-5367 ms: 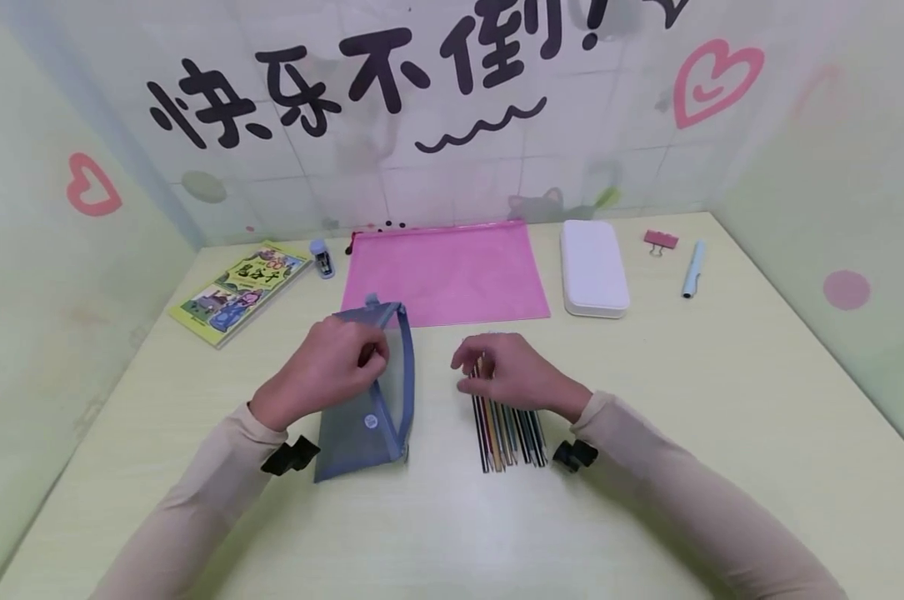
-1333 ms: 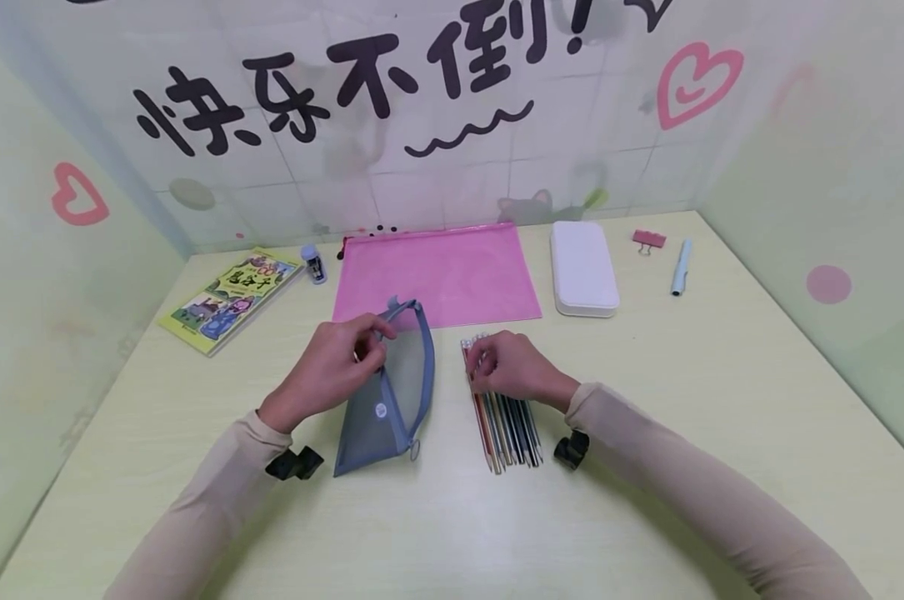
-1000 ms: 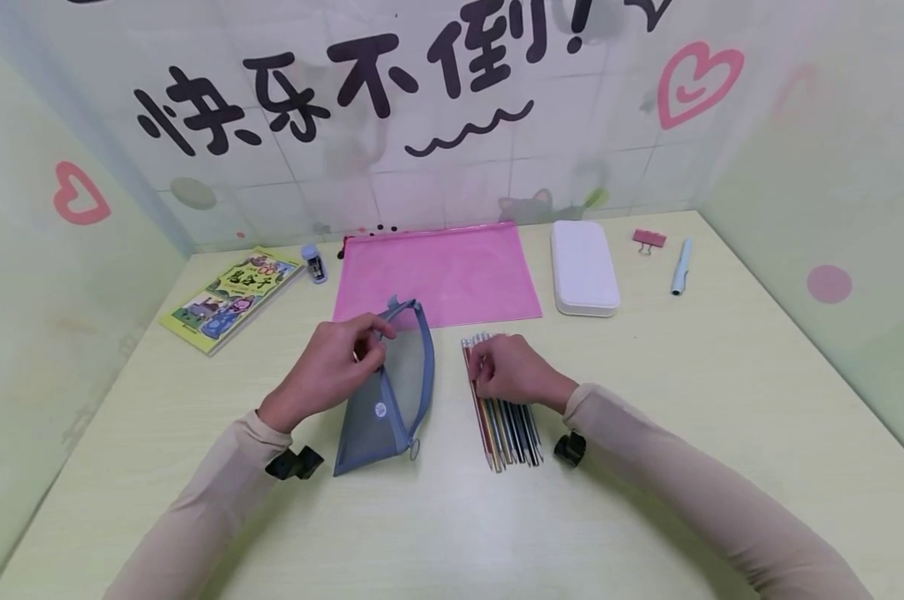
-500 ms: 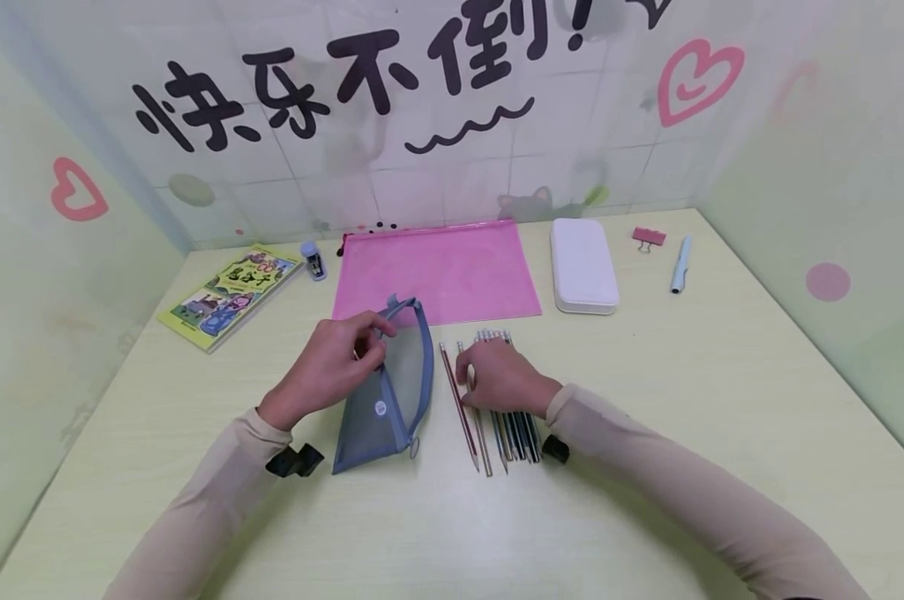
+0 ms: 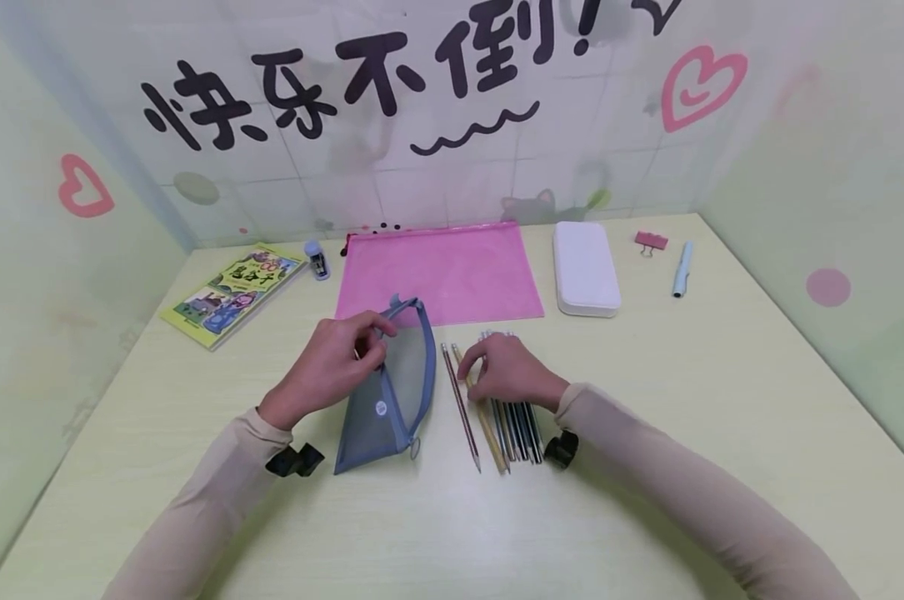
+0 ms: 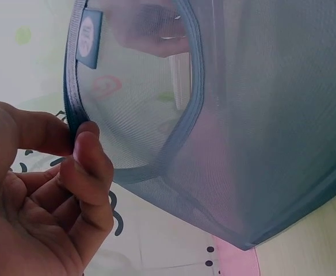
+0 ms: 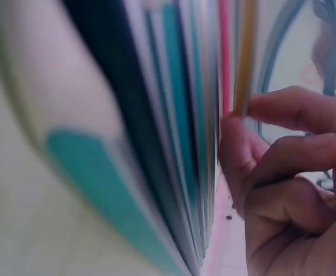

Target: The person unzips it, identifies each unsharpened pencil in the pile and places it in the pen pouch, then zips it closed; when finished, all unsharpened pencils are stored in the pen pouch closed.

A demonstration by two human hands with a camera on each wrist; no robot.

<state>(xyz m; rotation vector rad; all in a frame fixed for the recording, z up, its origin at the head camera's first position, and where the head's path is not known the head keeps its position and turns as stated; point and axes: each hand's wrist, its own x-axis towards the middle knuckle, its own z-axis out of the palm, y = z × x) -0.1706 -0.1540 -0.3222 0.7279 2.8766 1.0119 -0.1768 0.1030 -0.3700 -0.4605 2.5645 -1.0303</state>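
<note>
My left hand [image 5: 332,358] pinches the rim of a blue mesh pencil pouch [image 5: 365,433], holding its mouth open; in the left wrist view the thumb and a finger grip the zipper edge of the pouch [image 6: 271,115]. My right hand [image 5: 515,371] is over a row of pencils [image 5: 522,437] to the right of the pouch. Between its thumb and index finger is a yellow pencil [image 7: 245,57], whose lower part shows in the head view. A dark red pencil [image 5: 462,417] lies apart between the pouch and the row. The right hand covers part of the row.
Behind the pouch lies a pink zip folder [image 5: 452,275]. A white case [image 5: 586,267], a red binder clip [image 5: 651,242] and a light blue pen [image 5: 682,268] are at the back right. At the back left are a yellow book [image 5: 234,292] and a small bottle-like item [image 5: 317,260].
The dark red pencil has come away from the row, to the left. The yellow pencil has also been separated and is now pinched by the right hand. The left hand keeps its grip on the pouch.
</note>
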